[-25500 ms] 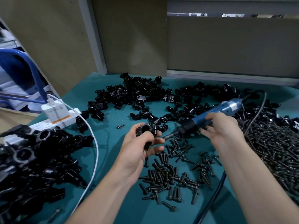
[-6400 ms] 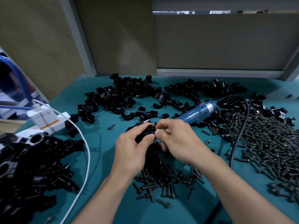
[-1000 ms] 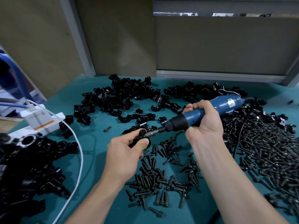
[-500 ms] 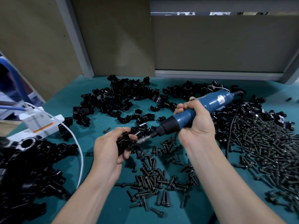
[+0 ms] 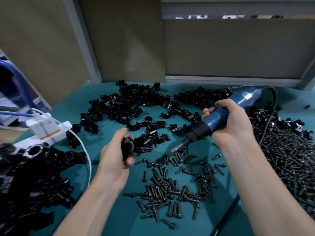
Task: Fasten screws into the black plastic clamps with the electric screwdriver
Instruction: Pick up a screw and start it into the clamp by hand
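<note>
We saw the teal bench mat (image 5: 129,217) run out of frame on every side but the far one. On our left, the heap of black clamps (image 5: 34,176) was cut off by the frame edge, its parts too dark to tell apart. On our right, the heap of screws (image 5: 293,164) was cut off as well. Loose clamp pieces (image 5: 129,106) lay along the back, and scattered screws (image 5: 170,189) lay between our arms.

Our right hand (image 5: 233,126) was wrapped round the blue electric screwdriver (image 5: 226,113), covering its middle. Its bit pointed down over the scattered screws, apart from the clamp (image 5: 127,147). That clamp sat in the curled fingers of our left hand (image 5: 115,160), mostly hidden, with only its ring-shaped end showing.

The pale label near the screwdriver's rear end was too blurred to read. So was the print on the white charger (image 5: 45,128).
</note>
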A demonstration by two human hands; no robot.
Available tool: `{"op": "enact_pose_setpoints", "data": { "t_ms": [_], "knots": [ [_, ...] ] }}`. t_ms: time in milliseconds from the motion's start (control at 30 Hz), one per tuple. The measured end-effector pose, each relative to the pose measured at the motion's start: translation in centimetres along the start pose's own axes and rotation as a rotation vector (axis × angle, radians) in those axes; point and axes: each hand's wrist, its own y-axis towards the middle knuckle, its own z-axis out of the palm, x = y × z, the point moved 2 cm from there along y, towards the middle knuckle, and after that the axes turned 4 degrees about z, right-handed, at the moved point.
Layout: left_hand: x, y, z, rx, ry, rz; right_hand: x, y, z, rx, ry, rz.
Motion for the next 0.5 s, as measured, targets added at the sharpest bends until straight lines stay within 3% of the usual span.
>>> {"op": "enact_pose_setpoints", "data": {
  "t_ms": [200,433,500],
  "knots": [
    [0.8,-0.6,0.6,0.158,-0.049,-0.043,-1.4,0.9,-0.3,-0.128,-0.102,0.09],
    [0.7,-1.0,1.1,0.318,0.101,0.146,-1.7,1.0,-1.5,-0.209,-0.536,0.084],
    [0.8,-1.1,1.2,0.303,0.211,0.218,-1.4,1.1,-2.0,-0.247,-0.841,0.006]
  ]
}}
